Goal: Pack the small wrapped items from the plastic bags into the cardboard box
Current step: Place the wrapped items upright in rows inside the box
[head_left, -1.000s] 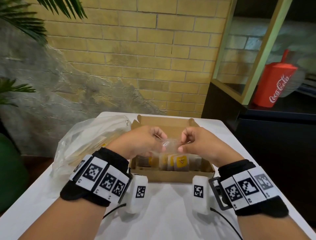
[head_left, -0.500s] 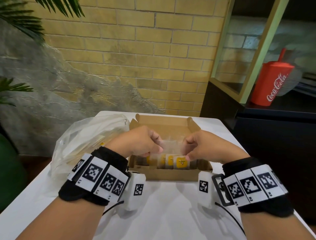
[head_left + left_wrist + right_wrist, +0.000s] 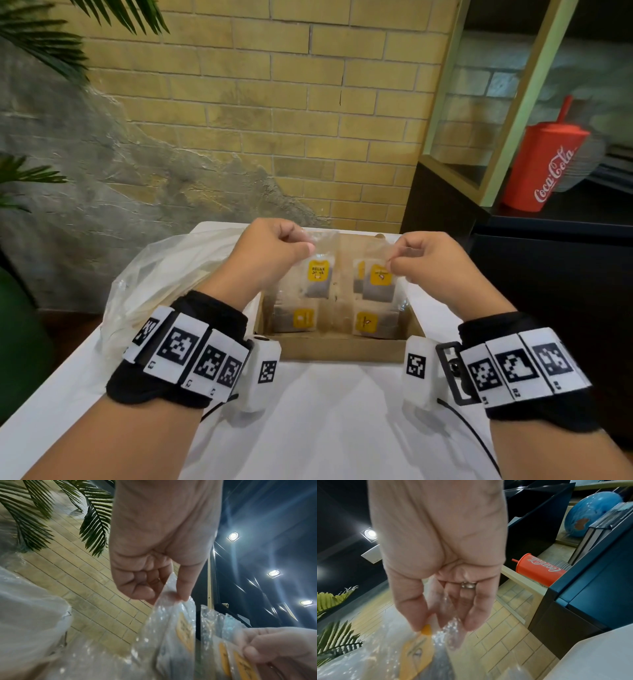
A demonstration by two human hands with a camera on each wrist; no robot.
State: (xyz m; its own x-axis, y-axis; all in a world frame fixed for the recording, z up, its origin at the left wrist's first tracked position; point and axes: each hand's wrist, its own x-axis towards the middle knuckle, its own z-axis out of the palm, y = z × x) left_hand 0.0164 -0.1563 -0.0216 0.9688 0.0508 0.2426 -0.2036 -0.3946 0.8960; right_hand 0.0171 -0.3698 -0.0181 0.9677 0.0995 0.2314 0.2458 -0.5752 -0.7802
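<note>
A small clear plastic bag (image 3: 342, 253) hangs stretched above the open cardboard box (image 3: 342, 349), and its lower end reaches down into the box. Inside the bag are several wrapped packets with yellow labels (image 3: 318, 270). My left hand (image 3: 305, 248) pinches the bag's top left corner, and my right hand (image 3: 390, 262) pinches its top right corner. In the left wrist view my left hand (image 3: 171, 595) pinches the crinkled bag (image 3: 171, 635). In the right wrist view my right hand (image 3: 440, 622) pinches the same bag (image 3: 412, 655). The box floor is hidden.
A larger, crumpled clear plastic bag (image 3: 164, 274) lies on the white table (image 3: 325, 428) left of the box. A black cabinet (image 3: 548, 274) stands close on the right, with a red Coca-Cola cup (image 3: 544, 161) on it. A brick wall rises behind.
Both hands have risen and moved apart, pulling the small bag taut and lifting it, so its yellow-labelled packets now hang in view above the box.
</note>
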